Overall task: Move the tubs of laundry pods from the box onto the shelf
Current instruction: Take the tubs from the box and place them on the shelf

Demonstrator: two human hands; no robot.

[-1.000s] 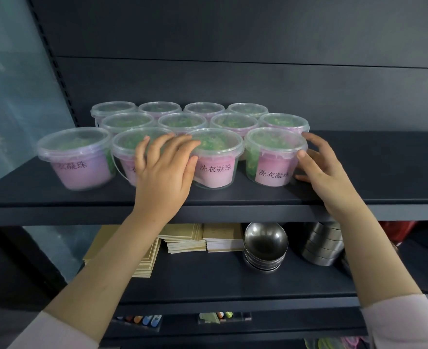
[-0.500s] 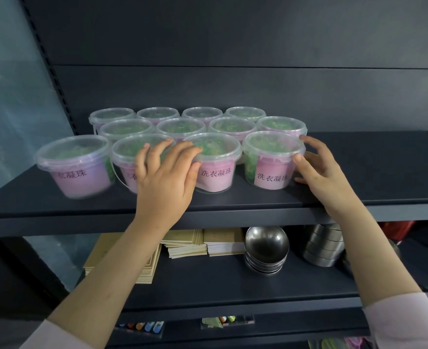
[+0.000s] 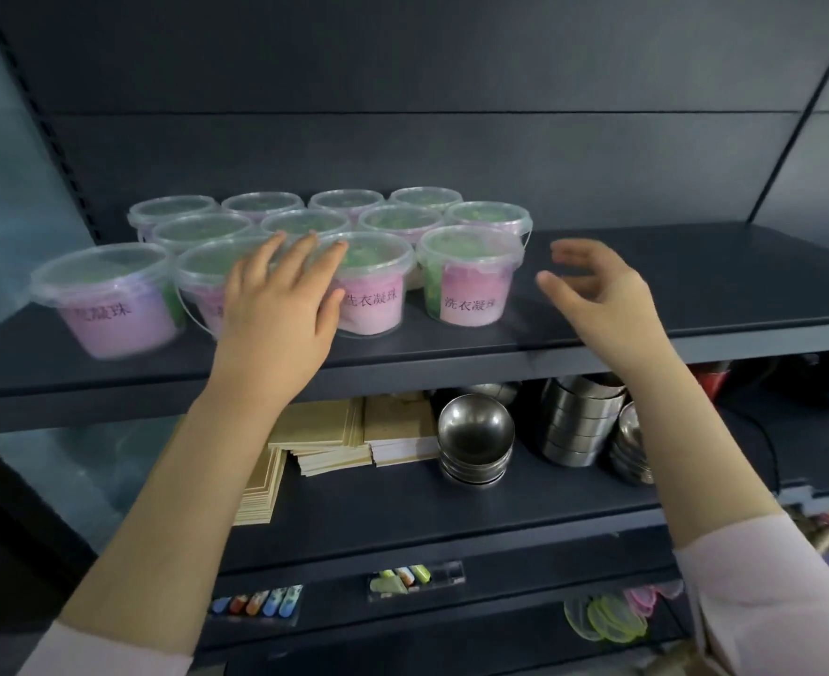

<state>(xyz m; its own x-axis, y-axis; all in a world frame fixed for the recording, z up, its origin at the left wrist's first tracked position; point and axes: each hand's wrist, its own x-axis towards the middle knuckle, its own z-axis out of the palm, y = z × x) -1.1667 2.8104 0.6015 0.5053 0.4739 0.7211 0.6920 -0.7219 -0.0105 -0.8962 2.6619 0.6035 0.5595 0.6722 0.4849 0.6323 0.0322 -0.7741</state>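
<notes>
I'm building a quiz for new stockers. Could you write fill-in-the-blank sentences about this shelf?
The tubs stand on the shelf in ___ rows of four.
The right hand holds ___.
The left hand partly covers a tub in the ___ row.
The steel bowls sit on the level ___ the tubs.
Missing words: three; nothing; front; below.

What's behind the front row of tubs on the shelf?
Two more rows of four lidded tubs; mostly lids show. The front row and left hand hide their bodies.
</notes>
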